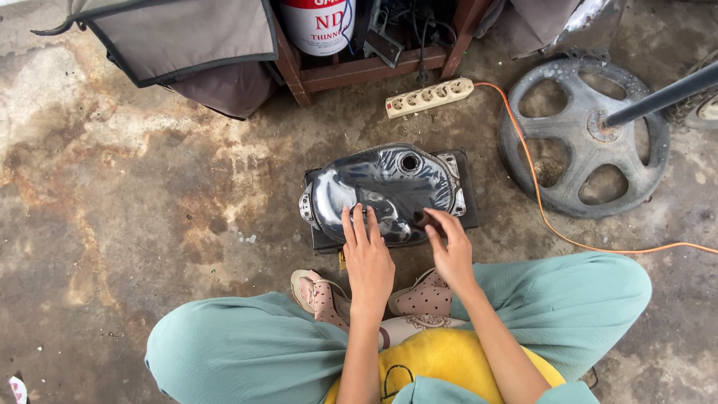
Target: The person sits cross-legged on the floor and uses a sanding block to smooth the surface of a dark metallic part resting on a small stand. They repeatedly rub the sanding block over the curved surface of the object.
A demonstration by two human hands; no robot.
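My left hand (368, 262) lies flat, fingers spread, on one glossy dark metal tank (385, 192); my right hand (451, 251) pinches something small against it, what I cannot tell. The tank sits on one black slab (470, 202)

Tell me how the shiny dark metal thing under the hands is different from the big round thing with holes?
The shiny metal shell is glossy and bulging, while the round wheel-like base is dull grey and flat. The shell has one small round hole near its top; the base has several large openings. The shell sits on a dark mat, with the left hand and right hand on it; the base lies on the bare floor, untouched. Both are metal-looking.
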